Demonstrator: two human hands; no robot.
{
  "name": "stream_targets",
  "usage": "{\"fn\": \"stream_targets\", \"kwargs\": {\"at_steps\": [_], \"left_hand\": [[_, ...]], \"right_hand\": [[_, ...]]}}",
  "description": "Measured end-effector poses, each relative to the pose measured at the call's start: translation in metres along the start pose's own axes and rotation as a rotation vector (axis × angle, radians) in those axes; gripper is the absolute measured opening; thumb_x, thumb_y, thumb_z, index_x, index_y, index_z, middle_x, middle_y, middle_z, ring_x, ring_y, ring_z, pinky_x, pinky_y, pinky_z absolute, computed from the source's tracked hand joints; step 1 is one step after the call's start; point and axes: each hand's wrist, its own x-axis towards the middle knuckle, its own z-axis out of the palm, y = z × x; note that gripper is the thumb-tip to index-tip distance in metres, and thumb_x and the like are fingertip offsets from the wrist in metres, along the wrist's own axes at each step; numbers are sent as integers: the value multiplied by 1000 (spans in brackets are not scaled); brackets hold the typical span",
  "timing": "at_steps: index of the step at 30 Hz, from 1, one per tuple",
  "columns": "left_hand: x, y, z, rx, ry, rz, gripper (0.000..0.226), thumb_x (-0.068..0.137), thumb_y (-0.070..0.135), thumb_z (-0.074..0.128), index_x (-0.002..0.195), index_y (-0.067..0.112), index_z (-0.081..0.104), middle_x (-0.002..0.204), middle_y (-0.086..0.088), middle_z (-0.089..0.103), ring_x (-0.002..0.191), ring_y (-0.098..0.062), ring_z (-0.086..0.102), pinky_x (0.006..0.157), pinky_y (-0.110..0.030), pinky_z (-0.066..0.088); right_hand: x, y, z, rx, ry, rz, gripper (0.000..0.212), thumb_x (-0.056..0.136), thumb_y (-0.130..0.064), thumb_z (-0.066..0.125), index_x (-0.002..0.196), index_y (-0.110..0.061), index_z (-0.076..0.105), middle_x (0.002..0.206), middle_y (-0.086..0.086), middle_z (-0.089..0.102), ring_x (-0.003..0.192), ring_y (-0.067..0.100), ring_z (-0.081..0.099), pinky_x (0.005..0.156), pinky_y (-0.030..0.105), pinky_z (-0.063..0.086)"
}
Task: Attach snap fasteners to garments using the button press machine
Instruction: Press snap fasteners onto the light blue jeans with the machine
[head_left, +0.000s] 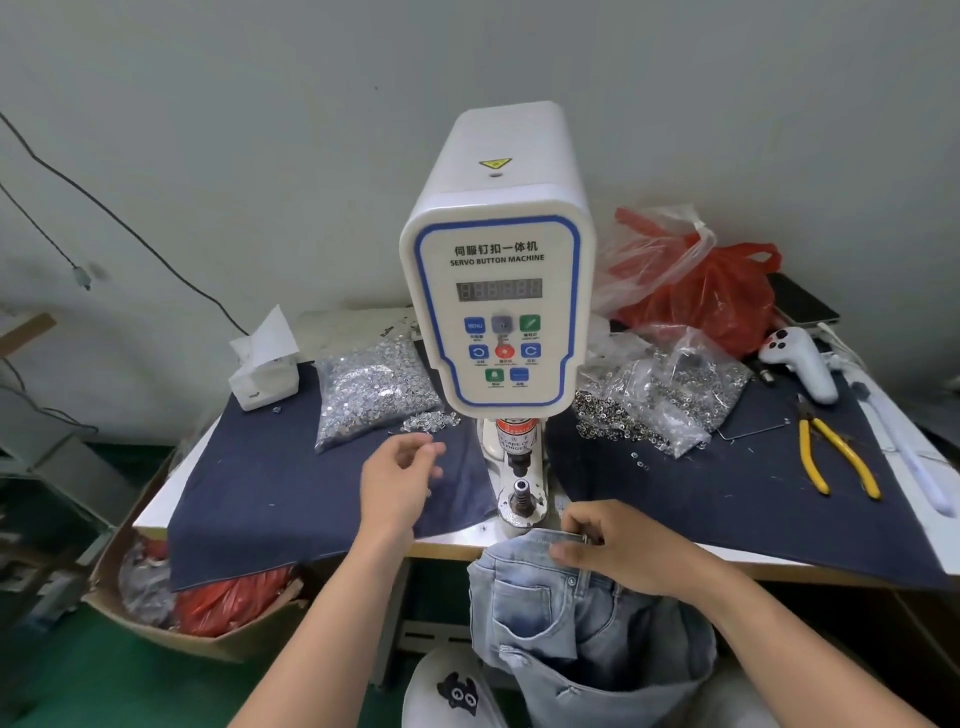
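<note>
We see the servo button machine (496, 291) upright at the middle of the worktop (156, 506), its lower die (521, 496) bare. A dark blue cloth (270, 488) covers most of the surface. The right hand (618, 551) grips the waistband of pale denim jeans (566, 618) at the worktop's near edge, just beside the die; the fingers curl round the band, and the rest of the garment hangs down below the edge. The left hand (397, 478) hovers over the cloth, near a small loose pile of fasteners (428, 420), fingers loosely spread and holding nothing we can make out. A clear bag of silver snaps (371, 389) lies left of the machine, a bag of ring parts (660, 400) right of it. Yellow-handled pliers (831, 457) lie further right, well apart from both hands.
</note>
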Motion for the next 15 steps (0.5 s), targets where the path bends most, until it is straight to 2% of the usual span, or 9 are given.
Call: {"fn": "stream_targets", "kwargs": {"at_steps": [3, 5, 9, 12, 15], "left_hand": [[-28, 3, 15, -62, -187, -22, 10, 103, 16, 64, 107, 22, 71, 96, 10, 82, 81, -5, 74, 62, -20, 53], [-43, 5, 23, -79, -248, 3, 8, 102, 19, 66, 107, 22, 72, 96, 9, 82, 88, -4, 75, 65, -17, 53], [-58, 5, 32, -66, -270, 58, 7, 96, 20, 76, 97, 26, 79, 91, 11, 81, 81, 3, 72, 65, -11, 50], [-62, 3, 37, -79, -279, 29, 7, 93, 18, 79, 95, 25, 81, 89, 6, 81, 78, 0, 70, 69, -15, 53], [-64, 4, 40, -95, -274, -9, 7, 91, 20, 82, 97, 23, 81, 90, 5, 82, 80, -1, 72, 66, -13, 51]], "right_hand": [[0, 1, 1, 10, 4, -4, 33, 94, -42, 70, 69, -31, 51, 56, -19, 45, 54, 0, 37, 55, 17, 34], [0, 1, 1, 5, 2, -7, 34, 94, -42, 70, 70, -28, 50, 56, -18, 45, 54, 1, 36, 55, 18, 33], [0, 0, 2, -15, 1, -11, 36, 95, -41, 70, 70, -27, 49, 55, -19, 44, 54, 1, 36, 54, 18, 32], [0, 0, 2, -26, 0, -10, 35, 94, -41, 70, 71, -26, 49, 56, -19, 45, 54, 0, 37, 55, 18, 33], [1, 2, 2, -28, 3, -2, 34, 94, -43, 70, 72, -26, 51, 58, -17, 46, 56, 1, 38, 56, 19, 33]]}}
